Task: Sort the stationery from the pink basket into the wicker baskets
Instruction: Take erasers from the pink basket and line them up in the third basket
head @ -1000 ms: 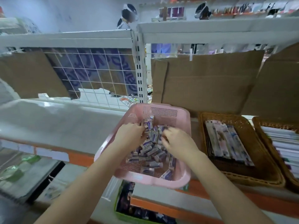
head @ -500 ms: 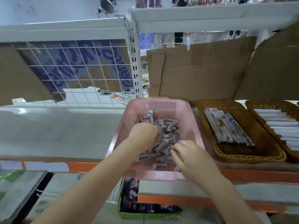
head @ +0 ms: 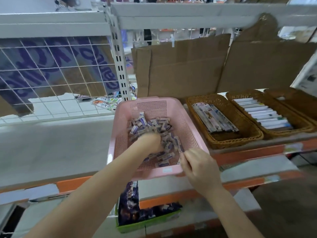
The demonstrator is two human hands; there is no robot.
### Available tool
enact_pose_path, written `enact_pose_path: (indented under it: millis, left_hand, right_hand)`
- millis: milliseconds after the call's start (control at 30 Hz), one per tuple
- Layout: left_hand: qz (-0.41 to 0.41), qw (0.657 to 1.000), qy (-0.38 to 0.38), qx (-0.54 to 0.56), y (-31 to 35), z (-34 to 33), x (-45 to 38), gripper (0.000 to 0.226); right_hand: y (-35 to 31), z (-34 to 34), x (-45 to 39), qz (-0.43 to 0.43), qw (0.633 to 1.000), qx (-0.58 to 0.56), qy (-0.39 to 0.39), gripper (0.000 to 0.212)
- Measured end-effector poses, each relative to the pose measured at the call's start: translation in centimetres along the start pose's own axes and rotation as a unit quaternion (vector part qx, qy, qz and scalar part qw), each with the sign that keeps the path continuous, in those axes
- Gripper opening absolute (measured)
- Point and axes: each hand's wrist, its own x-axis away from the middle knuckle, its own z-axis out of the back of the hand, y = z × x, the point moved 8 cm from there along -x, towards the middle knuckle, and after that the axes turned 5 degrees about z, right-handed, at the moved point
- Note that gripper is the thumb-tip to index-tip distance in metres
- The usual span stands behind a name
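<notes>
Erasers (head: 151,129) fill the pink basket (head: 187,124); your left hand (head: 151,143) digs among them, grip hidden; your right hand (head: 199,167) pinches one at the near rim.

I am seeing soft, even overhead light falling on the grey shelf (head: 51,148), casting only faint shadows. Wide-angle distortion is bending the shelf beams (head: 188,16) at the edges, and motion blur is smearing the right side and lower corners.

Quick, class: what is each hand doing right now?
Left hand: buried in the small packets in the pink basket; grip cannot be told.
Right hand: pinching one packet at the basket's near corner.
</notes>
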Motion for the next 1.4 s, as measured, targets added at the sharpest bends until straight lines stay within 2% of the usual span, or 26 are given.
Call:
enact_pose_path:
  millis: [100, 200, 267, 367, 500, 600, 700, 867, 967, 1067, 1200, 1300, 1400]
  left_hand:
    - [0.018, 0.999, -0.027, 0.041, 0.3, 0.1, 0.0, 0.048]
    - [0.056, 0.990, -0.058, 0.114, 0.4, -0.1, -0.2, 0.068]
    - [0.060, 0.991, -0.082, 0.092, 1.3, -0.4, -0.1, 0.084]
    - [0.064, 0.991, -0.107, 0.040, 2.8, -1.0, -0.3, 0.090]
    - [0.094, 0.988, -0.123, 0.020, 3.0, -1.6, -0.9, 0.079]
    - [0.080, 0.993, -0.081, 0.036, 3.1, -1.2, -1.2, 0.066]
    - [0.083, 0.993, -0.081, 0.032, 3.2, -1.4, -1.1, 0.071]
    - [0.032, 0.998, -0.048, 0.029, 3.8, -1.3, -1.1, 0.059]
    - [0.028, 0.998, -0.043, 0.042, 3.6, -1.4, -1.0, 0.051]
    - [0.015, 0.999, -0.033, 0.024, 3.7, -1.3, -0.8, 0.035]
    - [-0.011, 0.999, -0.020, -0.034, 3.9, -1.5, -0.9, 0.028]
    - [-0.002, 0.998, -0.010, -0.057, 3.8, -1.2, -1.0, 0.026]
    - [0.030, 0.999, -0.027, -0.019, 2.9, -1.1, -1.6, 0.027]
  right_hand:
    - [0.0, 0.0, 0.1, 0.008, 1.000, 0.011, 0.014, 0.035]
    - [0.0, 0.2, 0.1, 0.013, 0.999, 0.016, 0.026, 0.034]
    - [-0.1, 0.2, 0.1, 0.019, 0.999, 0.020, 0.034, 0.033]
    - [-0.1, 0.2, 0.2, 0.028, 0.998, 0.024, 0.045, 0.033]
    - [0.1, -0.1, 0.2, 0.038, 0.998, 0.027, 0.050, 0.034]
    - [0.0, -0.1, 0.2, 0.039, 0.997, 0.027, 0.058, 0.034]
    - [-0.1, 0.1, 0.3, 0.039, 0.997, 0.028, 0.066, 0.034]
    - [-0.2, 0.4, 0.2, 0.038, 0.996, 0.025, 0.074, 0.033]
    - [-0.2, 0.3, 0.2, 0.037, 0.996, 0.028, 0.077, 0.034]
    - [-0.2, 0.3, 0.2, 0.039, 0.996, 0.017, 0.080, 0.034]
    - [-0.1, 0.2, 0.2, 0.041, 0.996, 0.013, 0.079, 0.034]
    - [0.0, 0.0, 0.3, 0.038, 0.997, 0.008, 0.071, 0.034]
    - [0.0, 0.0, 0.2, 0.036, 0.997, 0.001, 0.068, 0.034]
